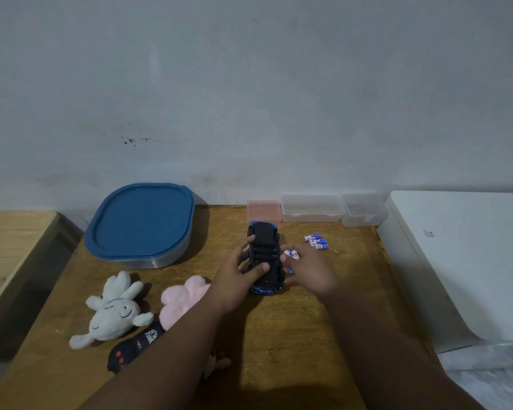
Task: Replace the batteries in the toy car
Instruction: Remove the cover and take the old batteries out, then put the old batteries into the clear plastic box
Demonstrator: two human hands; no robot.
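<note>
Toy car point(264, 255) is lying belly-up near the middle of the desk point(279, 335), slightly toward the far edge, its black underside facing the camera and the battery bay looking open. Left hand point(239, 275) is gripping the car from its left side, thumb lying across the underside, fingers curling round the flank. Right hand point(308, 272) is sitting just beside the car's right flank, pinching a white-and-blue battery point(293, 255) between its fingertips. Loose batteries point(317, 242) are lying in a small cluster toward the far right of the desk, apart from the car.

Along the far edge: a pink box point(263, 211) and two clear boxes point(311, 208). A blue-lidded container point(139, 224) is occupying the far left corner. Near the left edge, a white plush point(113, 310) and a pink plush point(184, 300) are resting, with a black remote point(131, 349) partly hidden under the left forearm.
</note>
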